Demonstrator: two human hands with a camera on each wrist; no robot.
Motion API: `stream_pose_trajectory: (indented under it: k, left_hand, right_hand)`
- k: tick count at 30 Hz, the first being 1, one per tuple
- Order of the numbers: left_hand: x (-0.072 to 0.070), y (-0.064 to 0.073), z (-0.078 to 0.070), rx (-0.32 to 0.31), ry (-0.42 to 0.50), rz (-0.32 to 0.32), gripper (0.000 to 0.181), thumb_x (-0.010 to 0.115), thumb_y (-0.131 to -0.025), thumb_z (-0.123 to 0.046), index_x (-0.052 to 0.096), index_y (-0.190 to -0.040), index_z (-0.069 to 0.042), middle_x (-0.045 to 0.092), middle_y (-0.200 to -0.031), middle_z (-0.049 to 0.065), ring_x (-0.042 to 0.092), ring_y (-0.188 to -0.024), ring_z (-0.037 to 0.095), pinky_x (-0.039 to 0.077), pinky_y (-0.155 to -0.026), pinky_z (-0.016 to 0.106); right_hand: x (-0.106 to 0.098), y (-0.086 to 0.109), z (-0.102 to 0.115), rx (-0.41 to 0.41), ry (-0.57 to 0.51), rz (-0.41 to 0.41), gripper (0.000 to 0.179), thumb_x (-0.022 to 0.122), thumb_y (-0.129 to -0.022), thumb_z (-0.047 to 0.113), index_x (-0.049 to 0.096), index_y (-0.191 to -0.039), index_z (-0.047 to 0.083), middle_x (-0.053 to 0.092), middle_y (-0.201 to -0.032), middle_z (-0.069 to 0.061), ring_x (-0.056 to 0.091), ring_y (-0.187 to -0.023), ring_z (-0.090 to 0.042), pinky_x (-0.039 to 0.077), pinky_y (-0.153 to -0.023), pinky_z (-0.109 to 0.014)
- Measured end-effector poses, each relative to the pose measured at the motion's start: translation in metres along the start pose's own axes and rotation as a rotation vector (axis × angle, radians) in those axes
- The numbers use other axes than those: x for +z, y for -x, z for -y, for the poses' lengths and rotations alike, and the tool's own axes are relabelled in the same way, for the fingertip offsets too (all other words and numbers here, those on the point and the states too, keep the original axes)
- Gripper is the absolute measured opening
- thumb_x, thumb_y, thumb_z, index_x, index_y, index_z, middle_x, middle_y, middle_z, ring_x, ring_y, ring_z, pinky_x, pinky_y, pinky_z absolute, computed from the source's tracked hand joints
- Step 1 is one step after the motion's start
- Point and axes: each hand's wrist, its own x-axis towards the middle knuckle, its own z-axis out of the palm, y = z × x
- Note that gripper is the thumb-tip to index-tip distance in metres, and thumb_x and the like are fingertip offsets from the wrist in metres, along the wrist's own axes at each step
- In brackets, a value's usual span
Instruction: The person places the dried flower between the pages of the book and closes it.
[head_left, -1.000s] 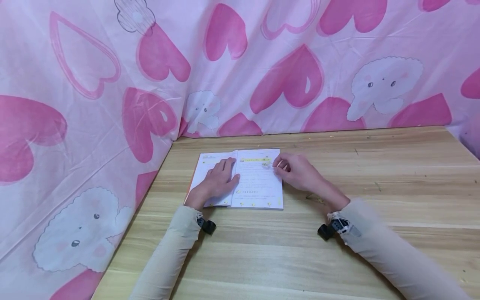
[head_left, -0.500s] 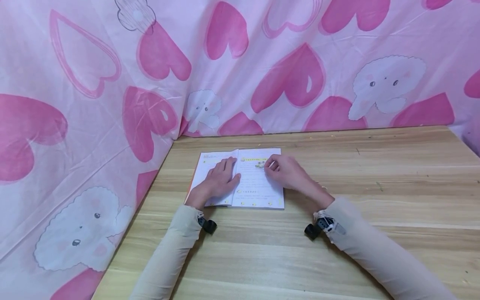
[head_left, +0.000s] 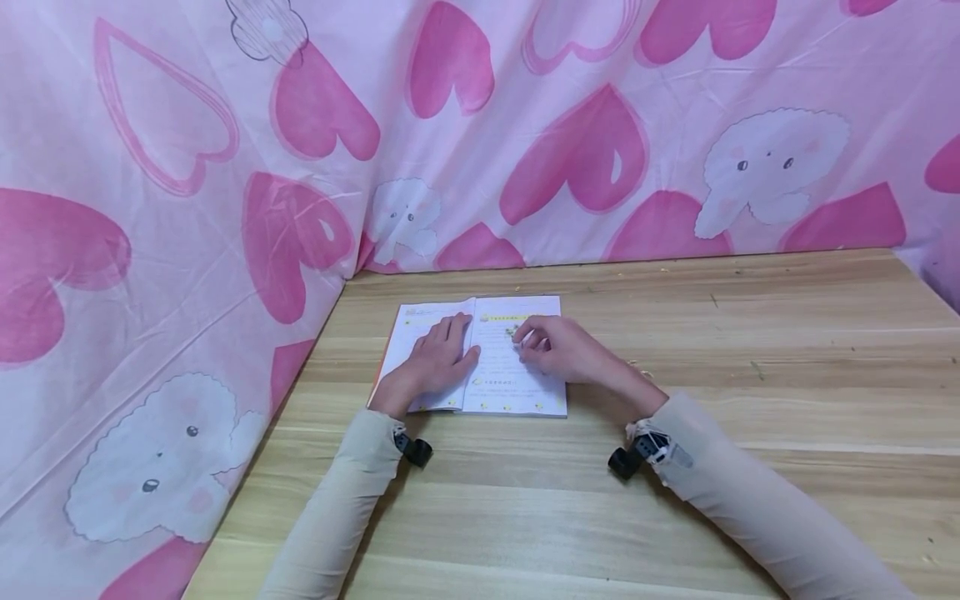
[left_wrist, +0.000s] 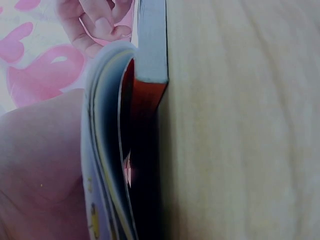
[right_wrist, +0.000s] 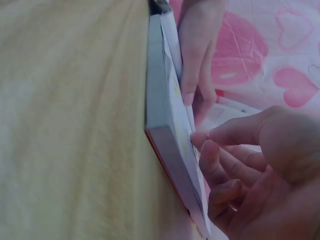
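Note:
A book (head_left: 510,387) lies spread on the wooden table, with printed text and yellow decorations on its pages. My left hand (head_left: 433,362) rests flat on the left page near the spine, fingers straight. Over the right page is my right hand (head_left: 558,348), thumb and fingers curled and their tips close together at a small green and pale sprig (head_left: 512,332). The sprig lies low over the text and is too small to make out fully. In the right wrist view the right hand (right_wrist: 250,170) has its fingertips by the page edge, and the sprig is hidden.
Tiny plant scraps are scattered on the table, among them a thin green bit (head_left: 757,369) at right and pale bits (head_left: 641,367) beside the right wrist. A pink curtain (head_left: 570,167) with hearts hangs behind and to the left. The book's pages (left_wrist: 102,125) bulge at the left.
My right hand has moved left over the right page, and the sprig has shifted left with it, from near the page's right edge toward its middle. The left hand stays on the page.

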Motion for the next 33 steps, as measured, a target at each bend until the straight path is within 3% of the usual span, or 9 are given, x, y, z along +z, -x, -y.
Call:
stream_pose_trajectory:
  k: [4,8,10,13,16,20,25,29,33]
  left_hand:
    - [0.0,-0.001,-0.001,0.011,0.008,-0.001,0.073,0.042,-0.113,-0.046,0.019,-0.171,-0.008,0.03,-0.173,0.018,0.029,-0.162,0.034,0.028,-0.129,0.062]
    - [0.0,-0.002,-0.001,0.014,0.007,0.006,0.073,0.041,-0.113,-0.047,0.019,-0.171,-0.009,0.03,-0.172,0.017,0.03,-0.161,0.034,0.029,-0.129,0.062]
    - [0.0,-0.002,-0.001,0.015,0.0,0.0,0.073,0.043,-0.113,-0.047,0.021,-0.171,-0.009,0.032,-0.171,0.017,0.032,-0.159,0.034,0.03,-0.128,0.061]
    - [-0.001,-0.002,-0.001,0.022,-0.021,-0.028,0.07,0.046,-0.112,-0.046,0.027,-0.169,-0.01,0.037,-0.168,0.016,0.037,-0.156,0.034,0.034,-0.126,0.06]
    - [-0.002,-0.001,-0.004,0.037,-0.06,-0.089,0.064,0.052,-0.11,-0.041,0.038,-0.164,-0.009,0.042,-0.166,0.016,0.04,-0.155,0.035,0.035,-0.126,0.06]
    - [-0.003,0.003,-0.016,0.115,-0.15,-0.204,0.054,0.061,-0.105,-0.025,0.051,-0.154,-0.005,0.046,-0.165,0.02,0.039,-0.157,0.038,0.032,-0.128,0.062]
    - [0.004,0.007,-0.049,0.316,-0.179,-0.32,0.034,0.07,-0.1,-0.016,0.068,-0.132,-0.008,0.068,-0.136,0.014,0.061,-0.131,0.034,0.051,-0.112,0.052]
    - [0.015,0.013,-0.077,0.421,-0.095,-0.257,0.024,0.07,-0.103,-0.023,0.071,-0.123,-0.009,0.071,-0.113,0.006,0.066,-0.109,0.025,0.058,-0.097,0.041]
    - [0.025,0.018,-0.092,0.38,-0.047,-0.141,0.036,0.07,-0.105,-0.043,0.067,-0.124,-0.013,0.064,-0.105,-0.001,0.061,-0.101,0.016,0.056,-0.091,0.033]
  right_hand:
    - [-0.01,0.002,-0.004,0.017,0.069,-0.06,0.022,0.069,-0.102,0.008,0.074,-0.122,0.005,0.077,-0.109,-0.011,0.068,-0.094,-0.024,0.054,-0.081,-0.034]
    - [-0.022,0.004,-0.012,0.045,0.225,-0.082,0.033,0.069,-0.102,0.011,0.07,-0.135,0.005,0.07,-0.123,-0.013,0.061,-0.104,-0.029,0.051,-0.09,-0.042]
    - [-0.027,0.005,-0.019,0.045,0.306,-0.056,0.044,0.069,-0.103,0.015,0.064,-0.145,0.005,0.064,-0.142,-0.018,0.059,-0.124,-0.035,0.05,-0.105,-0.051]
    - [-0.033,0.007,-0.029,0.026,0.374,-0.001,0.057,0.069,-0.105,0.021,0.054,-0.156,0.001,0.048,-0.165,-0.022,0.044,-0.153,-0.042,0.033,-0.128,-0.06]
    - [-0.036,0.008,-0.036,0.008,0.387,0.037,0.062,0.068,-0.107,0.025,0.049,-0.159,-0.002,0.041,-0.171,-0.024,0.033,-0.161,-0.044,0.023,-0.133,-0.061]
    - [-0.037,0.008,-0.039,0.004,0.378,0.046,0.062,0.068,-0.107,0.027,0.049,-0.16,-0.001,0.041,-0.171,-0.024,0.035,-0.16,-0.045,0.024,-0.133,-0.061]
    - [-0.038,0.007,-0.04,0.008,0.373,0.039,0.062,0.069,-0.107,0.027,0.05,-0.16,0.002,0.042,-0.171,-0.023,0.036,-0.159,-0.045,0.026,-0.132,-0.062]
    - [-0.039,0.006,-0.041,-0.007,0.378,0.032,0.062,0.07,-0.106,0.027,0.051,-0.159,0.002,0.043,-0.17,-0.023,0.038,-0.159,-0.045,0.024,-0.133,-0.063]
    - [-0.038,0.006,-0.041,-0.009,0.386,0.033,0.062,0.07,-0.106,0.028,0.051,-0.159,0.002,0.043,-0.17,-0.023,0.037,-0.159,-0.045,0.02,-0.134,-0.063]
